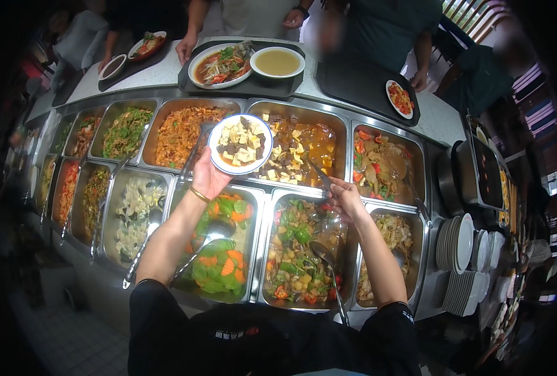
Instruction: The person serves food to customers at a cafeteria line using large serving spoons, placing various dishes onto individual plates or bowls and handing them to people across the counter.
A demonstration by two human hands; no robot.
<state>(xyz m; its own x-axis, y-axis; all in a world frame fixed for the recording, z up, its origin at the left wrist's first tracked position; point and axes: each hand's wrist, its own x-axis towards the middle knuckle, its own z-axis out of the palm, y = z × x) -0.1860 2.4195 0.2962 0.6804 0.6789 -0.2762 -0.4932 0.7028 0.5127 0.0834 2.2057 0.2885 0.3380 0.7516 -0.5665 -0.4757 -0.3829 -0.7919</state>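
My left hand (210, 176) holds up a white blue-rimmed plate (270, 141) by its lower left edge. Cubed tofu with dark pieces in brown sauce (240, 141) fills the plate. It overlaps the left side of a steel pan of tofu in sauce (342, 122). My right hand (344, 199) grips the dark handle of a serving spoon (323, 176), whose far end reaches into that pan's sauce. Below my hands lie a pan of sliced green vegetable and carrot (229, 272) and a pan of mixed peppers and diced vegetables (287, 272), each with a metal spoon.
More steel food pans with spoons (137, 188) extend left, and a pan with red peppers (386, 164) is at right. Plates are stacked (454, 244) at the far right. Across the counter, several people stand by black trays (353, 87) holding dishes and a bowl of yellowish soup (278, 62).
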